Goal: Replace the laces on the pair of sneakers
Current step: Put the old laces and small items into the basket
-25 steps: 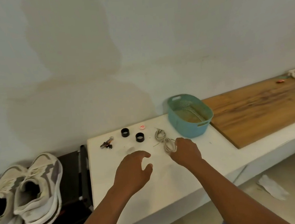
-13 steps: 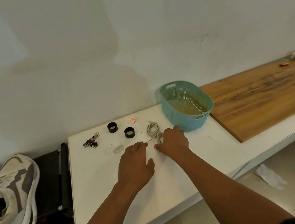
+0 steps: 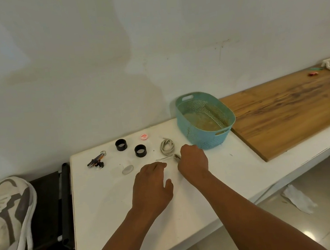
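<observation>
Nearest the camera, the left hand lies palm-down over the white table, fingers loosely spread and holding nothing, while the right hand just beside it has its fingers curled down onto one grey lace bundle; whether they actually pinch it cannot be told. Beyond the knuckles a second coiled grey lace lies loose on the table, with a clear cap, two black rings, a key bunch and a red-and-white bottle cap nearby. Farther back stands a teal perforated basket beside a wooden board, and one white-and-grey sneaker sits on a dark stand at far left.
</observation>
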Demonstrator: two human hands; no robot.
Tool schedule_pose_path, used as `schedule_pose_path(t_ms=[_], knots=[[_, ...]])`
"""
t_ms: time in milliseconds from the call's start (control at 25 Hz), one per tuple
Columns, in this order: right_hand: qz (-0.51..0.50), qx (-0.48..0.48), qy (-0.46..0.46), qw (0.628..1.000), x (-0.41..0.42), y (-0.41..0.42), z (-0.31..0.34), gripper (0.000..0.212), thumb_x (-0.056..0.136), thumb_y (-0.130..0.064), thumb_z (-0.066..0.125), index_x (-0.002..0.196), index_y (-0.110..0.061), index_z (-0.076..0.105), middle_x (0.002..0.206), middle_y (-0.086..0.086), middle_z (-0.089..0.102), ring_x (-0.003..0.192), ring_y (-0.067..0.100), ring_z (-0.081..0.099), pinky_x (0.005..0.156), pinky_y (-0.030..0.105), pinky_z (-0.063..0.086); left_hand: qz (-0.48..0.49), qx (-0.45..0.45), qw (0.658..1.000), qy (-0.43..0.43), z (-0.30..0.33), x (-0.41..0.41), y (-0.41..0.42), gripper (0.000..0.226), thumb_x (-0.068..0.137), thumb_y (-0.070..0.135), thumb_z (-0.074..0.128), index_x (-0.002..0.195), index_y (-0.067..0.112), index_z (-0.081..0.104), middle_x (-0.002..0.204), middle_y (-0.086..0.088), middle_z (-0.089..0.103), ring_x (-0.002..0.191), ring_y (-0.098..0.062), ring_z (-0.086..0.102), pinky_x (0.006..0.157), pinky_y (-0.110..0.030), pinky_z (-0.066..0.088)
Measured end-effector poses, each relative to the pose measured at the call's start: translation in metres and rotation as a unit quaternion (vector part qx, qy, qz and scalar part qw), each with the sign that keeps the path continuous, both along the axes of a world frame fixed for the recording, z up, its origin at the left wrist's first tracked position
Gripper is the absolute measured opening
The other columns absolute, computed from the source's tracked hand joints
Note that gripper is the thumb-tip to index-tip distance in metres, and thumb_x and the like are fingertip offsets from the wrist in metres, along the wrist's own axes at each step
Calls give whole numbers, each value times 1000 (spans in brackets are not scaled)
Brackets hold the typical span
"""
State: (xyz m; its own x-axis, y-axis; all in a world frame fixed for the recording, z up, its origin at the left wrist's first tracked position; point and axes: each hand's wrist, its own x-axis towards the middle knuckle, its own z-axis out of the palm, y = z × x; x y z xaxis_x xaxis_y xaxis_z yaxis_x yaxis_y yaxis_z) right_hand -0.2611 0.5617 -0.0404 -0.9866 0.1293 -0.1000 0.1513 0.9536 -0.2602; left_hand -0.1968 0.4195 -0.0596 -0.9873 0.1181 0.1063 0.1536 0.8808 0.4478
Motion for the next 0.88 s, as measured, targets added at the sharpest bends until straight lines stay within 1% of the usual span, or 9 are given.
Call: schedule_pose_path(t_ms=[80, 160, 280, 320, 400, 520, 680, 800, 880], knots=[[-14, -18, 7, 1000, -2, 5, 6, 11, 91, -13, 72, 100, -13, 66, 94, 7, 64, 93, 25, 69, 67, 29, 47, 3, 16, 1000, 7, 1, 0, 0, 49, 95, 34, 63, 143, 23, 56, 144, 6, 58, 136, -16, 50, 112, -29, 37], [-32, -33, 34, 998, -8, 11, 17, 11, 88, -11, 74, 91, -14, 64, 84, 4, 59, 85, 23, 68, 62, 29, 47, 13, 34, 999, 27, 2, -1, -2, 46, 93, 30, 68, 138, 22, 61, 139, 5, 62, 133, -18, 54, 109, -29, 40], [-64, -65, 103, 991, -21, 24, 35, 13, 84, -9, 73, 78, -13, 62, 75, 1, 62, 69, 19, 64, 49, 23, 38, 40, 56, 994, 83, 10, -17, 0, 41, 91, 20, 71, 132, 18, 64, 134, 3, 65, 127, -21, 58, 102, -27, 39], [-77, -80, 125, 986, -25, 27, 40, 10, 84, -10, 73, 79, -13, 65, 74, 1, 63, 68, 18, 64, 47, 22, 35, 43, 58, 993, 94, 15, -27, 3, 40, 91, 18, 70, 131, 18, 64, 134, 2, 65, 125, -22, 58, 102, -27, 39], [-105, -108, 154, 977, -30, 33, 50, 3, 86, -15, 72, 85, -14, 70, 79, 2, 66, 71, 19, 64, 49, 22, 37, 27, 64, 992, 103, 25, -49, 15, 39, 93, 18, 66, 132, 18, 63, 135, 2, 63, 123, -22, 59, 103, -30, 41], [-145, -149, 179, 962, -34, 49, 62, 4, 89, -16, 70, 87, -15, 73, 77, 0, 65, 69, 17, 63, 52, 21, 37, -23, 73, 994, 83, 35, -72, 42, 40, 99, 21, 60, 139, 19, 59, 138, 2, 62, 125, -21, 59, 105, -32, 42], [-195, -169, 219, 941, -39, 75, 69, 12, 88, -13, 68, 76, -13, 70, 65, -1, 59, 55, 13, 52, 46, 21, 28, -63, 47, 995, 64, 41, -94, 77, 49, 100, 34, 59, 147, 26, 50, 137, -6, 61, 123, -27, 60, 100, -35, 44], [-202, -174, 222, 938, -41, 84, 71, 11, 85, -13, 68, 74, -13, 68, 69, 4, 63, 62, 21, 60, 48, 22, 29, -54, 39, 997, 28, 40, -105, 92, 48, 94, 43, 66, 140, 31, 58, 132, -6, 62, 121, -25, 60, 94, -32, 45], [-199, -175, 216, 940, -41, 85, 71, 9, 84, -12, 69, 75, -12, 69, 72, 5, 64, 65, 23, 61, 48, 22, 29, -40, 27, 998, 44, 42, -107, 98, 35, 94, 36, 67, 128, 30, 66, 125, 0, 68, 115, -21, 63, 88, -28, 43]])
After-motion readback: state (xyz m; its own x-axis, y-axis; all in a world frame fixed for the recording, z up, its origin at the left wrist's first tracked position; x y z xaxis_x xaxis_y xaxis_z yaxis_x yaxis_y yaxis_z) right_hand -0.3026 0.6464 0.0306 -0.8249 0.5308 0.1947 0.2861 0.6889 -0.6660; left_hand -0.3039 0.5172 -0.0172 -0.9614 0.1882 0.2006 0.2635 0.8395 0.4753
